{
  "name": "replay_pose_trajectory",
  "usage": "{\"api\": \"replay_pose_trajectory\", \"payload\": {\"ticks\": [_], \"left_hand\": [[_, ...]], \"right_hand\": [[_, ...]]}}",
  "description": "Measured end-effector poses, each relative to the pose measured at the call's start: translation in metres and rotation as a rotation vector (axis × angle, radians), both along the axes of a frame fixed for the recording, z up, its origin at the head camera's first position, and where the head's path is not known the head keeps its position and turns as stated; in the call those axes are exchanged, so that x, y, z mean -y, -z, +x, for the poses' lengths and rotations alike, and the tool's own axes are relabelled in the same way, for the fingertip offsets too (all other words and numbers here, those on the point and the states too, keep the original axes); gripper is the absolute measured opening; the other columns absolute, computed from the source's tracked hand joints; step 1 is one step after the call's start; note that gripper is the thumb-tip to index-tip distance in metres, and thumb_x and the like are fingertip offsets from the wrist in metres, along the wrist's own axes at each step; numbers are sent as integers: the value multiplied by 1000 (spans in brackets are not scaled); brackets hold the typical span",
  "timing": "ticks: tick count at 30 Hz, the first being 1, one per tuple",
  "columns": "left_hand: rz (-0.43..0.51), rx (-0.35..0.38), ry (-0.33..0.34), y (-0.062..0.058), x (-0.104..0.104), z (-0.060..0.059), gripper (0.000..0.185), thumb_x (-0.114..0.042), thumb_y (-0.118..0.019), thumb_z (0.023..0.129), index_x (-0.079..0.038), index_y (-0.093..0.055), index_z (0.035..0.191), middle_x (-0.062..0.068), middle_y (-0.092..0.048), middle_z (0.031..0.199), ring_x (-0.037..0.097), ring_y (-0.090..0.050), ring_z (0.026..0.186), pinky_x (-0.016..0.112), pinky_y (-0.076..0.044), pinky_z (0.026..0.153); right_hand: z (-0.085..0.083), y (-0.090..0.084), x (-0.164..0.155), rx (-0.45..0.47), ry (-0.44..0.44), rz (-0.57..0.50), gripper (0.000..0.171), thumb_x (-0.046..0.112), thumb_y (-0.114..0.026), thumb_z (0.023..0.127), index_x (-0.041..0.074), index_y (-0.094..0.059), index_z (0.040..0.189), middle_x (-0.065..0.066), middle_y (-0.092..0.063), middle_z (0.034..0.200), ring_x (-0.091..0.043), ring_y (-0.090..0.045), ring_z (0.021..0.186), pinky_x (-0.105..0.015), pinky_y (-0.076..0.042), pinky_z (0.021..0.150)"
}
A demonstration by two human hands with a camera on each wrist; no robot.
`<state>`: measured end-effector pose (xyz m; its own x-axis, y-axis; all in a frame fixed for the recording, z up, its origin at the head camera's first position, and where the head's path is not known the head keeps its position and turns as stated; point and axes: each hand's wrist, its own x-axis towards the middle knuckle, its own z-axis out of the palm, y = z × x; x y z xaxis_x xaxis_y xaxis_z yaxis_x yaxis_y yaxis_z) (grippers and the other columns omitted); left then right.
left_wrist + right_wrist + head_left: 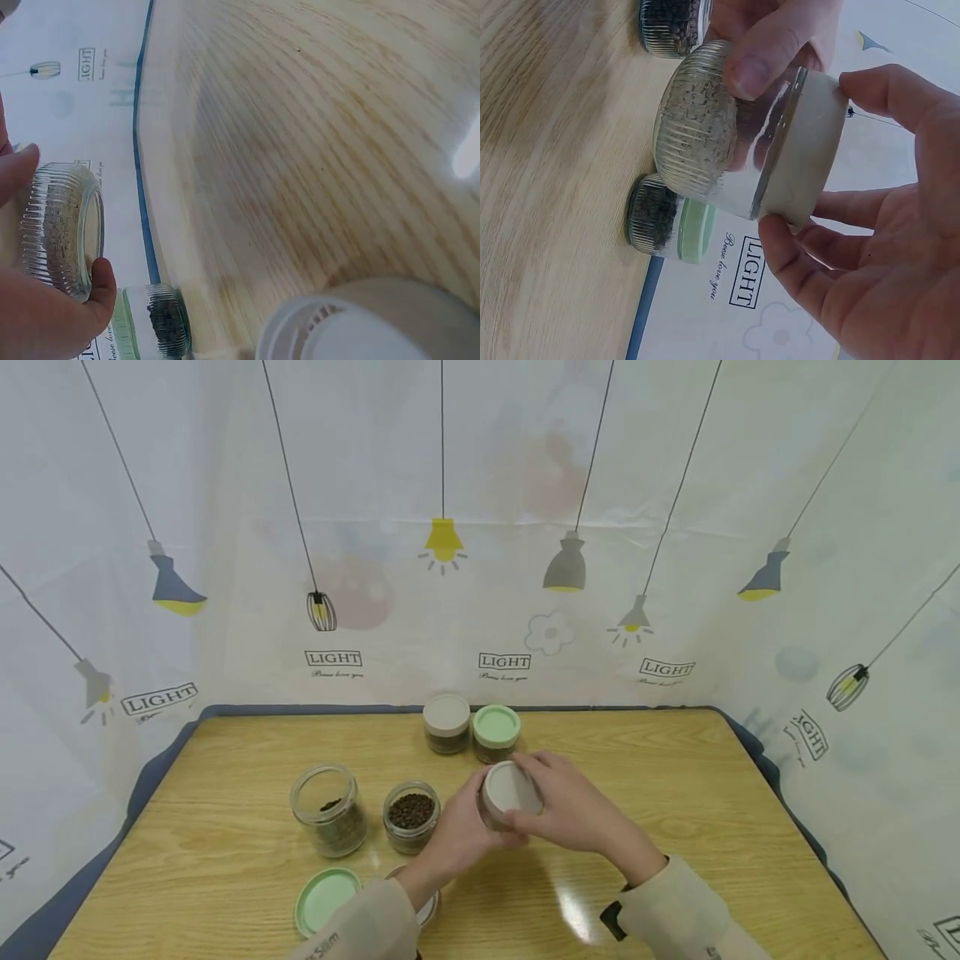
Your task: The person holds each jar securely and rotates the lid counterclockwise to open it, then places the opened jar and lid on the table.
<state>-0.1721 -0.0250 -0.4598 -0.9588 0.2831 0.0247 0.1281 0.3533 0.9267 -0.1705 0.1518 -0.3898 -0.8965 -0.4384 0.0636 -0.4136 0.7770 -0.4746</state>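
Observation:
A ribbed glass jar (697,127) with pale grainy contents is held up off the table in both hands. My left hand (467,828) grips its glass body, thumb on the side. With thumb and fingertips my right hand (573,806) holds the rim of its off-white lid (806,150), which sits on the jar's mouth. In the right wrist view the jar is tilted on its side, and the left thumb (751,73) presses the glass. Part of the jar is hidden behind the fingers in the head view.
Behind stand a white-lidded jar (447,724) and a green-lidded jar (497,733). On the left are an open jar of dark bits (341,835) and an open jar of brown beans (412,812). A green lid (327,900) lies in front; a round item (429,912) is partly under my left sleeve.

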Motion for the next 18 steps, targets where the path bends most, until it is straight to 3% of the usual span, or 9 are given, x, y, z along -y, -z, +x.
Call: {"api": "replay_pose_trajectory", "payload": {"ticks": [9,18], "left_hand": [[-21,16,-37,4,-4,0,97,-31,-90,64,-15,-40,146,10,-56,138,30,-56,123,49,-46,104],[-58,18,-25,4,-4,5,99,-36,-89,63,-18,-40,146,10,-60,132,27,-60,116,44,-51,96]], "right_hand": [[5,6,11,-38,92,73,83,59,-67,82,7,-46,143,-17,-52,136,-35,-50,123,-49,-50,92],[2,8,14,-145,89,93,77,57,-74,73,7,-57,128,-12,-61,120,-29,-54,111,-42,-51,82]]}}
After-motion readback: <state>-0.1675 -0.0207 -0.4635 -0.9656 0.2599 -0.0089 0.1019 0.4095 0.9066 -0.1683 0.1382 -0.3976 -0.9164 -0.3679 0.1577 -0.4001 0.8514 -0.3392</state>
